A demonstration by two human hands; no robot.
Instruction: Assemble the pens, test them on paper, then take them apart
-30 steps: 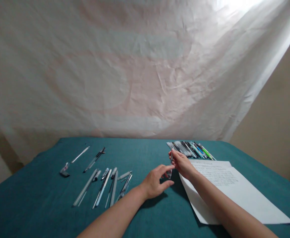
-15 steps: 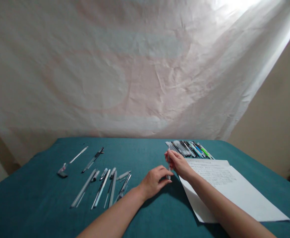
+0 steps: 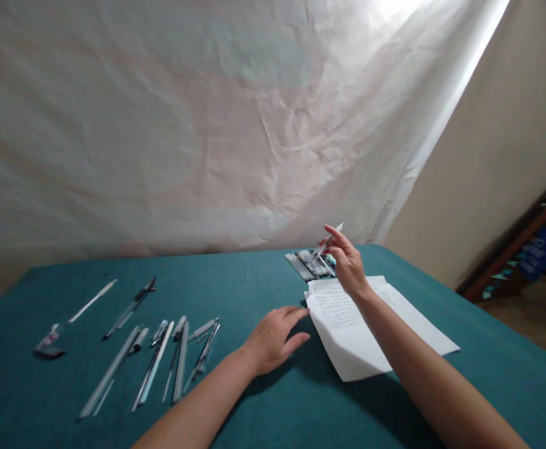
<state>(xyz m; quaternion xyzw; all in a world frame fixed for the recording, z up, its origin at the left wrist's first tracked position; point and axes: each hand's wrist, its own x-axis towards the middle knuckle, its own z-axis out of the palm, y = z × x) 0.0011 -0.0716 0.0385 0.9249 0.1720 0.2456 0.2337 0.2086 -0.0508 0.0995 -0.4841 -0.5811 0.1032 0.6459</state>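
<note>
**1 pen lifted, 2 groups lying on the table**

A creased white sheet (image 3: 161, 125) hangs behind a table (image 3: 263, 411) covered in teal cloth. A sheet of paper (image 3: 361, 337), handwritten along its upper part, lies right of centre. On the left, loose pens (image 3: 161, 362) and what look like pen parts are spread apart from one another. At the far edge of the paper a tight row of pens (image 3: 313, 265) lies side by side.

The left hand (image 3: 273, 340) rests on the cloth with fingers loosely spread, gripping nothing, its fingertips near the paper's corner. The right hand (image 3: 350, 265) is raised above the row, thumb and fingers pinched around 1 pen (image 3: 329, 240) that points up and away.

Judging by the layout, the tidy row is the handled share, the spread on the left is unhandled, and the pen in the air belongs to neither group yet.
</note>
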